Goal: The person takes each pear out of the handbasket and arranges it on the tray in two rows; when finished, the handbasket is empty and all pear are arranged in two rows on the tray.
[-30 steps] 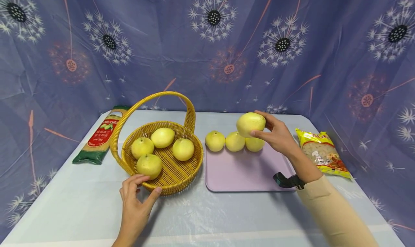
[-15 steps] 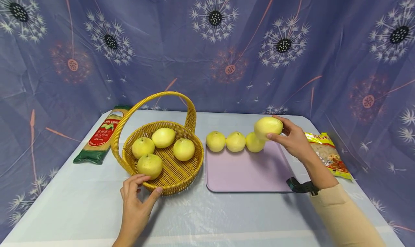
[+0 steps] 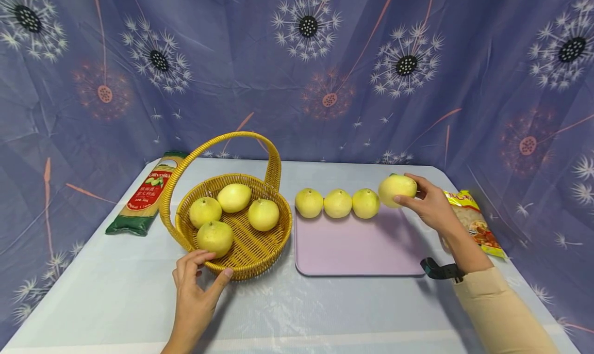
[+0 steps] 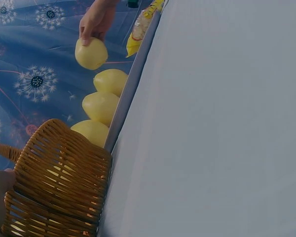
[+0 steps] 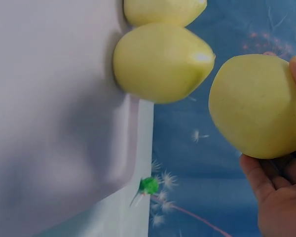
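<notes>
In the head view my right hand [image 3: 429, 202] grips a pale yellow pomelo [image 3: 397, 191], held just above the far right part of the lilac tray [image 3: 343, 251]. A row of 3 pomelos [image 3: 337, 203] lies along that tray's far edge. The held fruit is close to the right end of the row, and the right wrist view has the thumb and fingers around it. My left hand [image 3: 195, 287] holds the near rim of the yellow wicker basket [image 3: 252, 263], its fingertips beside the nearest pomelo [image 3: 215, 238]. Several pomelos lie inside, under the tall handle.
A green and red pasta packet [image 3: 146, 194] lies left of the basket. Right of the tray is a yellow food bag [image 3: 475, 222], partly hidden by my right arm. A small green object [image 5: 149, 185] shows past the tray's corner. Behind the table hangs a dandelion-print cloth [image 3: 232, 60].
My right hand has carried the pomelo rightward and lower, from above the third fruit in the row to beside it. The left hand and the basket have stayed put.
</notes>
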Tool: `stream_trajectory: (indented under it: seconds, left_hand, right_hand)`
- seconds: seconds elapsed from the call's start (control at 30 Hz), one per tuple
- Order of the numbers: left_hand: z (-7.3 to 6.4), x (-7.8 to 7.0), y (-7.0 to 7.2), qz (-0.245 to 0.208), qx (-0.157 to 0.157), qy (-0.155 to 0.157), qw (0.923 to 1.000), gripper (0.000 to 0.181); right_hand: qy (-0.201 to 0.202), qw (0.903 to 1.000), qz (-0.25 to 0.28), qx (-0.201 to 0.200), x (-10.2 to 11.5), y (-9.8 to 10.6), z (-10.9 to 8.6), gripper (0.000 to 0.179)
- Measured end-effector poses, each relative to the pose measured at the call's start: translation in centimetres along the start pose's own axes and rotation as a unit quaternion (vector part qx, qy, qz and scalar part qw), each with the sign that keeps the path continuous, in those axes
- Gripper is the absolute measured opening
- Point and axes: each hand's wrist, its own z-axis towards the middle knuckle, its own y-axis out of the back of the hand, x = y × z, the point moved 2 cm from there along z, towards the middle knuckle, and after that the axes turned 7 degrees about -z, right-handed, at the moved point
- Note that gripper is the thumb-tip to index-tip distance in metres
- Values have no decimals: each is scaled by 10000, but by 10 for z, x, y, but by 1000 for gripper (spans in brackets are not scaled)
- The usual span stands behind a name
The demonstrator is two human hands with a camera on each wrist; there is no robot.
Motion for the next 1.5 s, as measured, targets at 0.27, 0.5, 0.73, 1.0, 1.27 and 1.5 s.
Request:
stream_trajectory:
  seconds: [0.27, 0.5, 0.73, 1.0, 1.27, 1.5]
  left_hand:
    - [0, -1, 0, 4, 4, 14, 10000, 45]
    - [-1, -1, 0, 5, -23, 0, 10000, 45]
    - [0, -1, 0, 25, -30, -27, 10000, 46]
    - [-1, -1, -1, 8, -14, -60, 10000, 45]
    - [0, -1, 0, -2, -16, -52, 10000, 46]
    - [0, -1, 0, -2, -21, -59, 10000, 46]
  right_hand:
    - [-238, 9990, -255, 269, -17, -1, 4, 80]
    - [-405, 9970, -469, 464, -26, -4, 9, 83]
    - [-393, 9940, -768, 678, -33, -9, 16, 86]
    - [-380, 9911, -965, 829, -38, -13, 21, 86]
    - [-349, 9889, -1023, 1023, -39, -17, 24, 85]
    - [-310, 9882, -1061, 1060, -40, -22, 26, 86]
